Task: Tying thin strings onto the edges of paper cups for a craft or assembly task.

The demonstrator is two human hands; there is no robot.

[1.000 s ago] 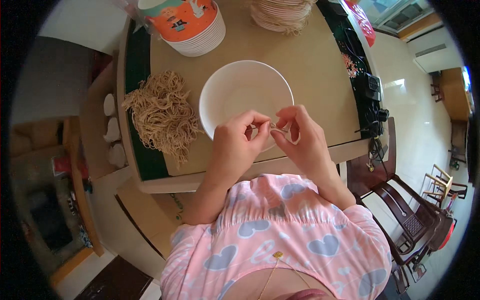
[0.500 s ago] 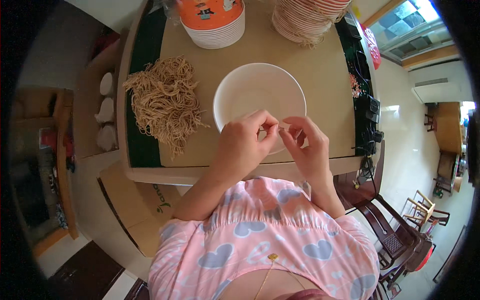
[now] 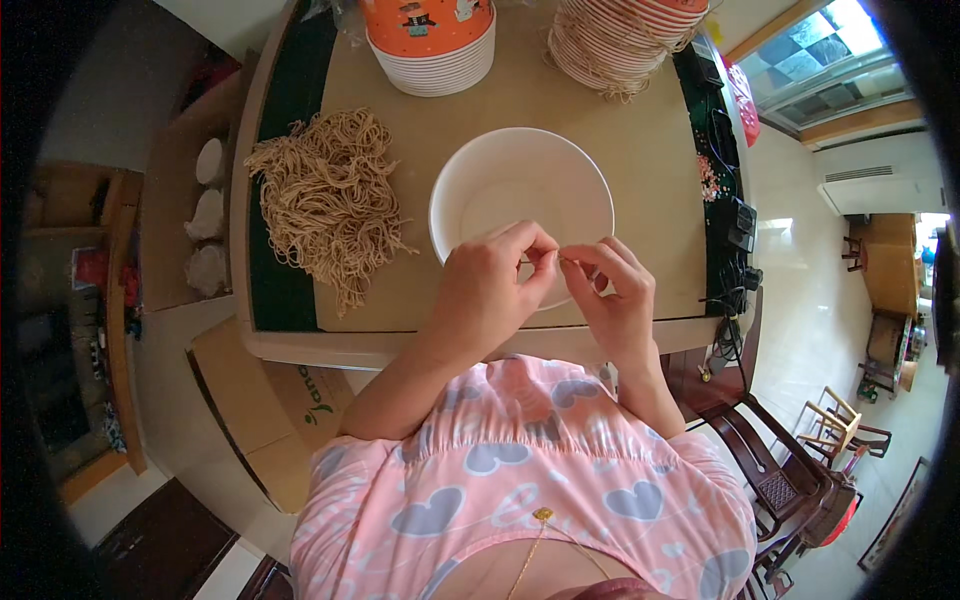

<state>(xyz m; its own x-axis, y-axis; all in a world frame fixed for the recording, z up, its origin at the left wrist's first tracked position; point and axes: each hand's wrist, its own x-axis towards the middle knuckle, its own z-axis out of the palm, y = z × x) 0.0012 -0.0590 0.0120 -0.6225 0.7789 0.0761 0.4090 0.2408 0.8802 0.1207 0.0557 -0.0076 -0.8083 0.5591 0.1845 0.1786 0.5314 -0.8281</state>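
Observation:
My left hand (image 3: 503, 282) and my right hand (image 3: 610, 290) meet over the near rim of a white paper bucket (image 3: 480, 190). Thumb and forefinger are pinched on each hand, with the fingertips almost touching. Whatever lies between them is too small to make out. The bucket stands upright, its inside facing me, and nothing shows in the part of it I can see. To the left of it lies a loose heap of tan string (image 3: 330, 195), a few strands trailing toward the bucket.
At the back stand a stack of orange-and-white paper buckets (image 3: 432, 55) and another stack wound with tan string (image 3: 610, 50). Black cables and adapters (image 3: 740, 225) line the table's right edge, near small pink bits (image 3: 709, 178). A cardboard box (image 3: 265, 410) sits below the left front edge.
The right thumb and forefinger have closed together and come up level with the left fingertips. The left hand keeps its pinch in nearly the same place.

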